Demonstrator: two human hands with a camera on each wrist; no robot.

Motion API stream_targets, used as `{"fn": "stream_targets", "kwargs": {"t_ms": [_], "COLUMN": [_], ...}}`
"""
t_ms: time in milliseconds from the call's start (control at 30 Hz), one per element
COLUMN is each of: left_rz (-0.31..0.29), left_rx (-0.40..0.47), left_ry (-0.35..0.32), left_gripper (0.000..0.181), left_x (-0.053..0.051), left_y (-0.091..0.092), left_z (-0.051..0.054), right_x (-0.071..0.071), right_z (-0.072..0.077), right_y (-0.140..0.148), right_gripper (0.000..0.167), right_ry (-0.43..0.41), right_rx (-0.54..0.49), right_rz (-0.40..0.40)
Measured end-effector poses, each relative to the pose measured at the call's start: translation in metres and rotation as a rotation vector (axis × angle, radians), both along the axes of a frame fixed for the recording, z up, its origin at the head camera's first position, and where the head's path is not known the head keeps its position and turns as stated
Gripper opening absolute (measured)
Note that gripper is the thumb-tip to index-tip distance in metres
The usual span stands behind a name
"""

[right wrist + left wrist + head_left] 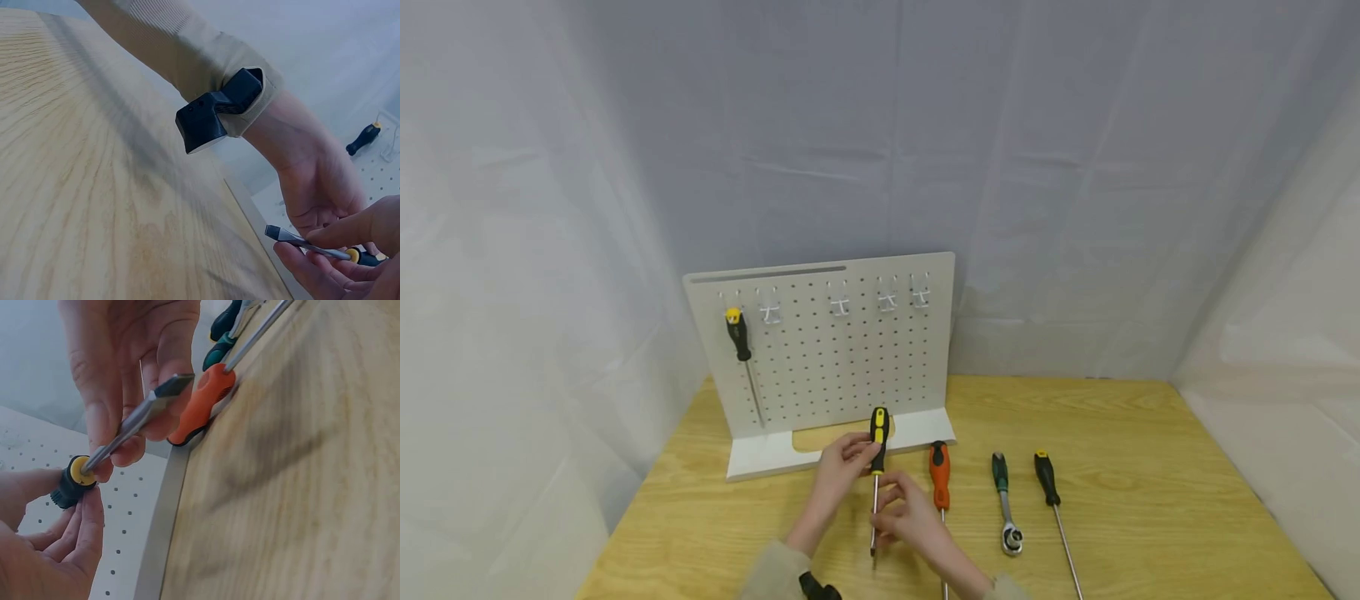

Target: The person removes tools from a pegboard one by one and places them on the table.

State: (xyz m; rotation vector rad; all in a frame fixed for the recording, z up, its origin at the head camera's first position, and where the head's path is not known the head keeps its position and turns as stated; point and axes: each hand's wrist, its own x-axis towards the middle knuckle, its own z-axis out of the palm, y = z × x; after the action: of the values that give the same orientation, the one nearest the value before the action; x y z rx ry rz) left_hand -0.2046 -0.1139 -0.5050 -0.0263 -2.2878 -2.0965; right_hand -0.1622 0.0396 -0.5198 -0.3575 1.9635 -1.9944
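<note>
A flathead screwdriver [879, 433] with a black and yellow handle is held above the table, its tip toward the person. My left hand [841, 471] pinches the handle between thumb and fingers. On the metal shaft, my right hand [910, 517] pinches with thumb and fingers; the left wrist view shows the shaft [128, 428] passing between them, the flat tip pointing out. Just right of the right hand lies a screwdriver with an orange handle [939, 475]. Behind the hands stands a white pegboard [820, 358] with several clear hooks [839, 300].
Another black and yellow screwdriver [739, 335] hangs from the pegboard's leftmost hook. To the right on the wooden table [1135, 467] lie a ratchet wrench [1006, 500] with a green handle and a black screwdriver [1047, 478]. White sheeting [925, 167] encloses the back and sides.
</note>
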Motion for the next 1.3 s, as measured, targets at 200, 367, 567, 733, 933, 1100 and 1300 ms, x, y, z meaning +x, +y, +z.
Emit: {"fn": "stream_targets", "kwargs": {"t_ms": [200,367,567,733,933,1100,1300], "left_rz": [-0.040,-0.066,-0.095,-0.114,-0.120,-0.102,-0.089], "left_rx": [-0.012,-0.007,-0.069,-0.154,-0.217,-0.271,-0.327], "left_ry": [-0.021,-0.042,-0.057,-0.028,-0.014,-0.037,-0.046], "left_gripper": [0.039,0.045,0.050,0.047,0.045,0.041,0.041], "left_x": [0.005,0.008,0.012,0.015,0.018,0.021,0.019], "left_y": [0.004,0.006,0.007,0.007,0.007,0.006,0.006], "left_z": [-0.012,-0.021,-0.025,-0.027,-0.026,-0.027,-0.029], "right_x": [0.007,0.011,0.016,0.020,0.023,0.023,0.021], "right_z": [-0.009,-0.017,-0.024,-0.026,-0.026,-0.025,-0.025], "right_y": [0.006,0.010,0.012,0.014,0.016,0.017,0.018], "right_gripper": [0.047,0.047,0.044,0.042,0.041,0.039,0.040], "right_ry": [0.013,0.033,-0.007,-0.049,-0.078,-0.121,-0.150], "right_rx": [0.021,0.042,0.039,0.062,0.082,0.127,0.165], "right_rz": [0.014,0.013,0.009,0.024,0.032,0.045,0.048]}}
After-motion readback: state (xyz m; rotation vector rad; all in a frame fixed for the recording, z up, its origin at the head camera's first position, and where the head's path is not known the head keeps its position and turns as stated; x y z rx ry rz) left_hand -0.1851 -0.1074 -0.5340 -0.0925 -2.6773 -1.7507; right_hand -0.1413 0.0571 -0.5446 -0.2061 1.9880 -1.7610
